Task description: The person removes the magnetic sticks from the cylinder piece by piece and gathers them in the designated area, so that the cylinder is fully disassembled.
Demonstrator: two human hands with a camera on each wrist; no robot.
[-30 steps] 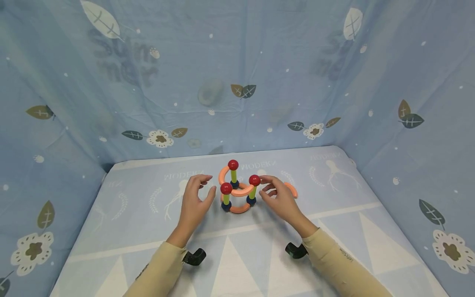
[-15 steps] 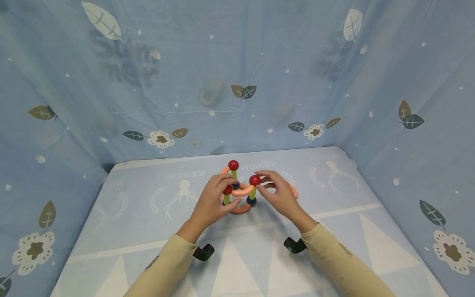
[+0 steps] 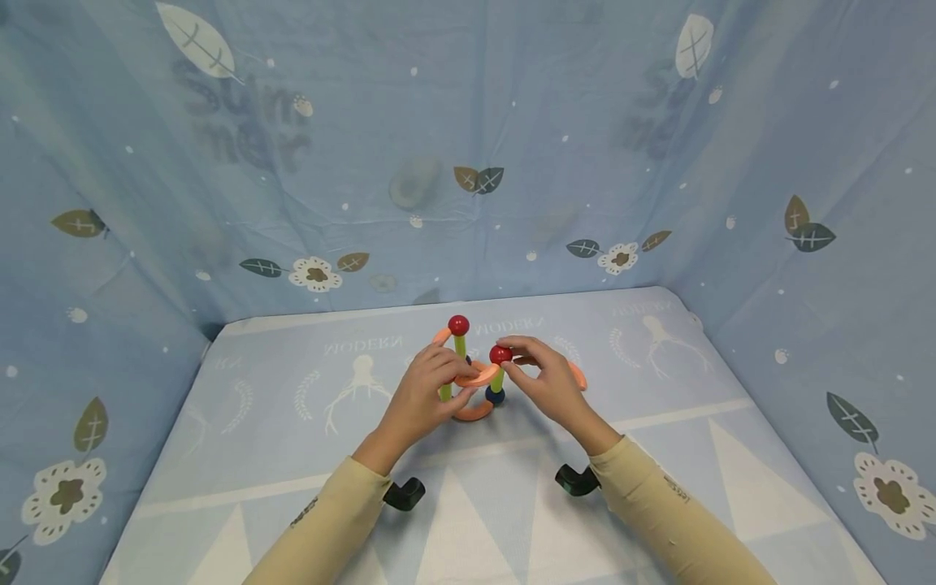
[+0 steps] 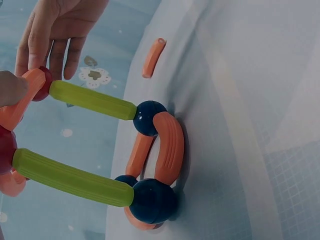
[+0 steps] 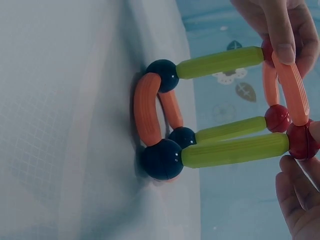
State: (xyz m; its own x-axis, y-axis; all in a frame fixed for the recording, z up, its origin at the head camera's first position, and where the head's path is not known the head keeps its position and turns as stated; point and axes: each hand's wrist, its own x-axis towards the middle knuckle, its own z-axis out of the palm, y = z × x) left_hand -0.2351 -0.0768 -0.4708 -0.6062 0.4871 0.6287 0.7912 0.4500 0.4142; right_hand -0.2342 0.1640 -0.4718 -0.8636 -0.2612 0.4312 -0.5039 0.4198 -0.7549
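Two narrow pinches, just below the centre of the head view: with the left hand on the orange arc by the front-left red ball, with the right hand round the front-right red ball. Probably best to press both evenly, keeping the yellow-green posts upright on the dark blue balls.

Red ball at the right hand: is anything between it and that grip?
Nothing visible: the right hand touches the red ball directly; the orange arc meets it on the side toward the left hand.
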